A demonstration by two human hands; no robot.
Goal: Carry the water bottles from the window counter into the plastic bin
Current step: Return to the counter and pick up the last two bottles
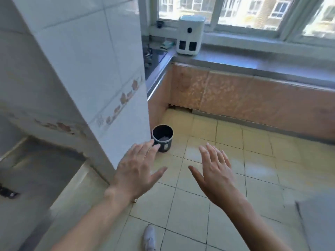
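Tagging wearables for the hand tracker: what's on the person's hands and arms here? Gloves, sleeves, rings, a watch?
Nothing worn that shows. The left hand and right hand are bare: no gloves, no watch or band at either wrist. Both forearms are bare to the bottom edge of the frame, no sleeve in view. No ring is clear; a faint line on a left finger is too blurred to call.

I held both arms stretched forward and slightly down, bare to above the wrists. My left hand point(136, 169) was palm down, fingers spread and extended, thumb angled out to the right. My right hand point(215, 171) was also flat and empty, fingers together and pointing forward, thumb splayed toward the left. The two hands were near each other, not touching.
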